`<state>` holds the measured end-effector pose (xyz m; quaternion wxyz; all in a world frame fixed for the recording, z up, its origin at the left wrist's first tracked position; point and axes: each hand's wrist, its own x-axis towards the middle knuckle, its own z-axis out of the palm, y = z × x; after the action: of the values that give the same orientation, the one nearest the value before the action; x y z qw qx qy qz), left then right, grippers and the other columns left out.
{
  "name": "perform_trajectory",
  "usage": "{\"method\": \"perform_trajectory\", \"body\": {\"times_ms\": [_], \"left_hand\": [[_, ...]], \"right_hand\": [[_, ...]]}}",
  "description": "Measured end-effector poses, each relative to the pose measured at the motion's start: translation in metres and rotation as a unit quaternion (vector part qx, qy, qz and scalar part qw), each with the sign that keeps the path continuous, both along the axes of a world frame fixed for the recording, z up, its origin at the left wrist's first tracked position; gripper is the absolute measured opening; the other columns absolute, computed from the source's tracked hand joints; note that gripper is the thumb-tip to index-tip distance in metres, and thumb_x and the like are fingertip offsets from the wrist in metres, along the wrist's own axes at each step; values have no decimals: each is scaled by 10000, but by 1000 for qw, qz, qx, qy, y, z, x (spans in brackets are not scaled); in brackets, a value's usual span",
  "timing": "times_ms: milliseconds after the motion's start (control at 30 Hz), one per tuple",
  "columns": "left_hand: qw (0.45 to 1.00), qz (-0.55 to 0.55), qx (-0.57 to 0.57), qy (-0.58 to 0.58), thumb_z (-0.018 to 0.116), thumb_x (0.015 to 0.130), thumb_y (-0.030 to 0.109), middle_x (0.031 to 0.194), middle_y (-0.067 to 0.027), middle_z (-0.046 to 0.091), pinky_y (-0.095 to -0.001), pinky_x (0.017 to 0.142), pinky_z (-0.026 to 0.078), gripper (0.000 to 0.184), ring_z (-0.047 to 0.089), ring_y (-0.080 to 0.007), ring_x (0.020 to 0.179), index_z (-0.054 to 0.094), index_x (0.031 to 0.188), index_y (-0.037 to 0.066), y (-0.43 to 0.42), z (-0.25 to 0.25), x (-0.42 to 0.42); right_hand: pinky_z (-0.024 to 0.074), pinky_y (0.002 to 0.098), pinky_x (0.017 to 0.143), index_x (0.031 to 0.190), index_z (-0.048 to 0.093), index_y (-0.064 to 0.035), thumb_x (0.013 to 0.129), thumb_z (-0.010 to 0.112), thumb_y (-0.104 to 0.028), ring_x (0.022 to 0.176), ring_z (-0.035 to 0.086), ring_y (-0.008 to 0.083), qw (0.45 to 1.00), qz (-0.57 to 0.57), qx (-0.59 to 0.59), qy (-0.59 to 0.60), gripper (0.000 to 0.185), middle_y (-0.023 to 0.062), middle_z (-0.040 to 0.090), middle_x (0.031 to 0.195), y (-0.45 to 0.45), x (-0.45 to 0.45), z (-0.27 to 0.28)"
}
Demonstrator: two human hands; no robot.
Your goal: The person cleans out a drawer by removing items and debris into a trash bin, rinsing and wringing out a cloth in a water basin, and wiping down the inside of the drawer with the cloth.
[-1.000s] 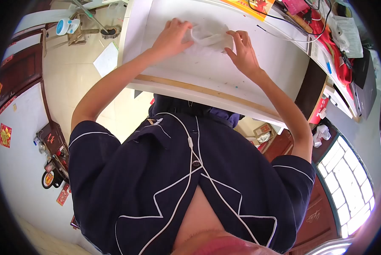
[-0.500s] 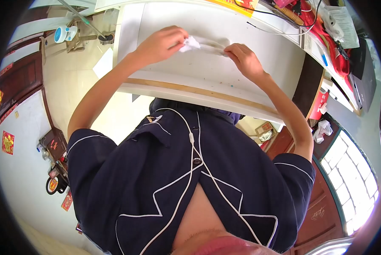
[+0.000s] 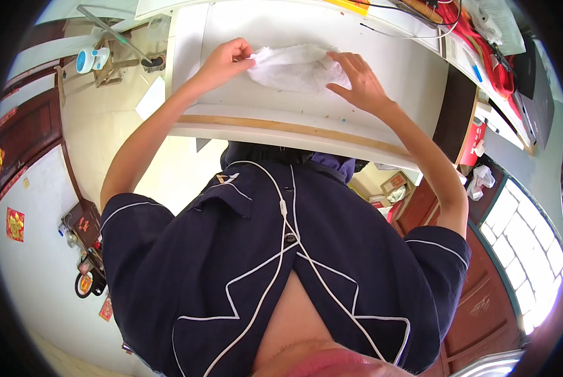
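Observation:
A white cloth [image 3: 294, 68], thin and slightly crumpled, is spread between my hands over the white drawer [image 3: 231, 100]. My left hand [image 3: 228, 63] pinches its left corner between thumb and fingers. At the cloth's right end is my right hand [image 3: 360, 81], its thumb apart from the fingers and its fingertips touching the upper right edge. Small specks of debris lie on the drawer bottom near the wooden front strip [image 3: 281, 127].
Above the drawer runs a desk edge with a dark cable [image 3: 382, 32], a blue pen [image 3: 477, 73], red straps [image 3: 498, 78] and a clear plastic bag [image 3: 498, 25]. A laptop [image 3: 535, 107] stands at the right. On the floor at left are a broom [image 3: 152, 63] and a stool.
The cloth was bunched, then stretched narrow between my hands; now it hangs opened wider. My left hand has moved left, and my right hand's fingers have spread from their pinch.

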<state>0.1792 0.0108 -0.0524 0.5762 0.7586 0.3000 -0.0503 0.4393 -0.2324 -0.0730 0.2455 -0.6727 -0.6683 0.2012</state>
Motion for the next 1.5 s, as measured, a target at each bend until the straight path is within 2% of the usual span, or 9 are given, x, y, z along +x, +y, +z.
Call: {"method": "perform_trajectory", "body": {"times_ms": [133, 333, 467, 667, 900, 1100, 1233, 1400, 1500], "left_hand": [[1000, -10, 18, -5, 671, 913, 102, 866, 17, 575, -237, 718, 442, 145, 548, -75, 805, 547, 947, 35, 1, 1, 7], [998, 51, -2, -39, 657, 929, 120, 886, 22, 604, -234, 769, 431, 134, 551, -64, 852, 562, 986, 45, 1, 10, 6], [994, 87, -27, -63, 642, 960, 128, 886, 32, 622, -210, 745, 392, 129, 526, -39, 834, 545, 1019, 67, 5, 42, -4], [998, -17, -38, -56, 610, 974, 74, 812, 40, 612, -187, 673, 337, 131, 460, -15, 747, 493, 1032, 84, -8, 66, -25], [989, 68, 48, -119, 614, 973, 74, 784, 53, 606, -188, 636, 318, 146, 434, -7, 706, 520, 1085, 71, 22, 75, -7], [991, 35, 9, -128, 619, 961, 48, 818, 40, 610, -185, 706, 381, 137, 494, -14, 769, 520, 1054, 70, 16, 83, -21], [994, -79, -67, -45, 615, 946, 6, 848, 32, 614, -200, 735, 410, 125, 536, -30, 811, 515, 991, 66, -1, 80, -32], [992, -122, 13, -25, 598, 944, 15, 778, -17, 586, -250, 716, 470, 116, 556, -80, 758, 485, 969, 17, -16, 54, -24], [998, -15, 53, 15, 581, 957, 30, 758, -38, 577, -269, 682, 496, 106, 551, -89, 712, 479, 977, 10, -16, 47, -9]], "right_hand": [[475, 434, 930, 1303, 532, -70, 856, 733, -190, 1021, 513, 351, 992, -118, 15, -48, 504, 175, 522, 1124, 23, -16, -24], [488, 404, 892, 1080, 543, -33, 820, 704, -30, 1027, 552, 337, 994, -98, 38, 26, 306, 126, 579, 1063, 26, -7, -25], [525, 397, 870, 1065, 517, -20, 778, 658, 51, 964, 654, 372, 986, -83, -29, 144, 328, 138, 672, 1072, 6, -7, 47], [543, 378, 867, 1072, 532, -27, 821, 653, 46, 1081, 679, 337, 969, -94, -98, 204, 288, 165, 700, 1115, -20, -9, 61], [552, 327, 875, 1106, 579, -24, 857, 638, 59, 1035, 711, 274, 971, -204, 6, 125, 269, 97, 728, 1086, 1, -1, 86], [571, 349, 837, 958, 551, -20, 799, 635, 110, 996, 711, 296, 987, -73, 65, 126, 222, 106, 724, 1067, -12, -6, 98], [577, 382, 829, 942, 533, -11, 748, 626, 136, 1024, 690, 325, 980, 12, -72, 185, 261, 127, 709, 1087, -23, -11, 83], [541, 360, 847, 946, 547, -4, 744, 617, 131, 1005, 690, 301, 976, 49, -111, 182, 253, 132, 716, 1071, -18, -15, 59], [546, 365, 842, 1014, 561, 4, 766, 627, 110, 1002, 691, 294, 979, -12, -97, 179, 278, 128, 714, 1040, -11, -10, 46]]}}
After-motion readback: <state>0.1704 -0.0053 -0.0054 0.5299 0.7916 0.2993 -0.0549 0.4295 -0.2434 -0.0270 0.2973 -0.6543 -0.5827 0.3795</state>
